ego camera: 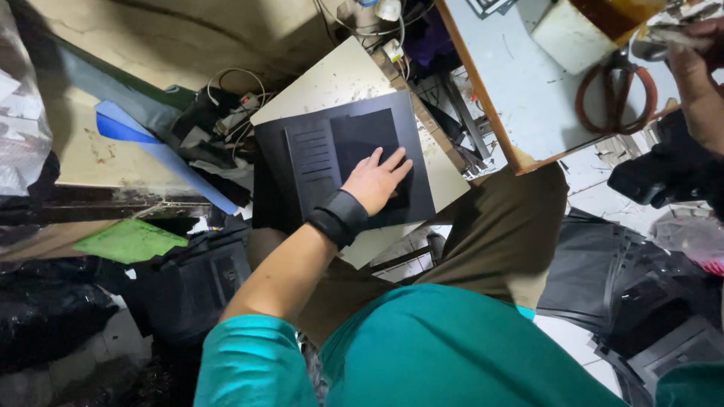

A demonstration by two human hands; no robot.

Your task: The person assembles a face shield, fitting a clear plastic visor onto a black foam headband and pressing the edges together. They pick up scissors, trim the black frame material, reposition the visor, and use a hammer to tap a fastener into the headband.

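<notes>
One hand, the left hand [379,179], lies flat and open on the black sheet [343,162] in the middle of the frame, while the right hand [697,75], far off at the upper right, grips something I cannot make out.

Light: dim overall, brightest over my pale surface [528,90] upper right | Shadows: deep black at lower left and right edges | Glare: none | Focus: centre sharp, my right grip [697,75] slightly blurred | Distortion: wide-angle bending at edges
</notes>
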